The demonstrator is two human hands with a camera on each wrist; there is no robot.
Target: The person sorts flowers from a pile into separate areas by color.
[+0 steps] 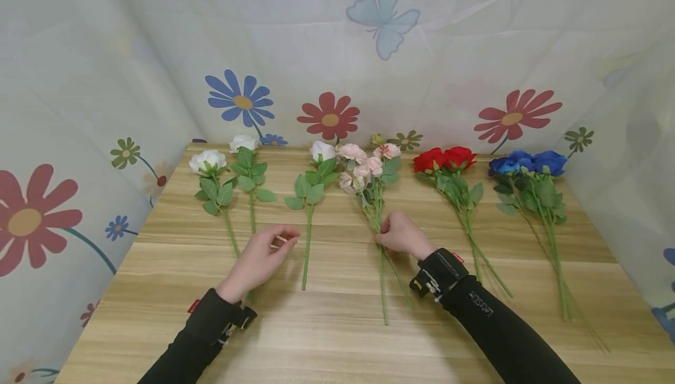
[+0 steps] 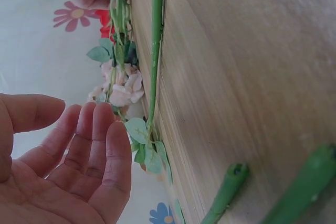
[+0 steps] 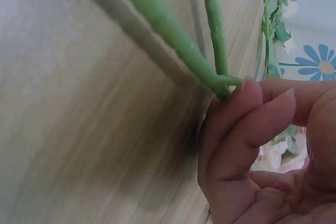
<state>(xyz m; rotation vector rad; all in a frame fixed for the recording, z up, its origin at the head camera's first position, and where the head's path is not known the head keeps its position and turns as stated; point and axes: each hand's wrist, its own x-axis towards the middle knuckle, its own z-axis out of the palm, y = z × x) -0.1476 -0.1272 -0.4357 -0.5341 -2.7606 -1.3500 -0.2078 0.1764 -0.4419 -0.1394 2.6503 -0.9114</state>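
In the head view, my right hand (image 1: 405, 236) pinches the stems of the pink artificial flowers (image 1: 364, 167), low on the bunch. Two green stems (image 3: 173, 40) cross at the fingertips in the right wrist view. My left hand (image 1: 262, 260) hovers over the table with relaxed, slightly bent fingers and holds nothing. Just right of it lies a single white rose (image 1: 323, 150); its green stem (image 2: 156, 51) also shows in the left wrist view. Two more white roses, one outer (image 1: 208, 162) and one inner (image 1: 244, 143), lie farther left, their stems partly behind the left hand.
Red roses (image 1: 445, 159) lie right of the pink bunch, and blue flowers (image 1: 527, 163) lie beyond them with long stems toward the front right. All rest on a wooden table (image 1: 327, 349). A printed curtain (image 1: 295, 32) hangs behind and at both sides.
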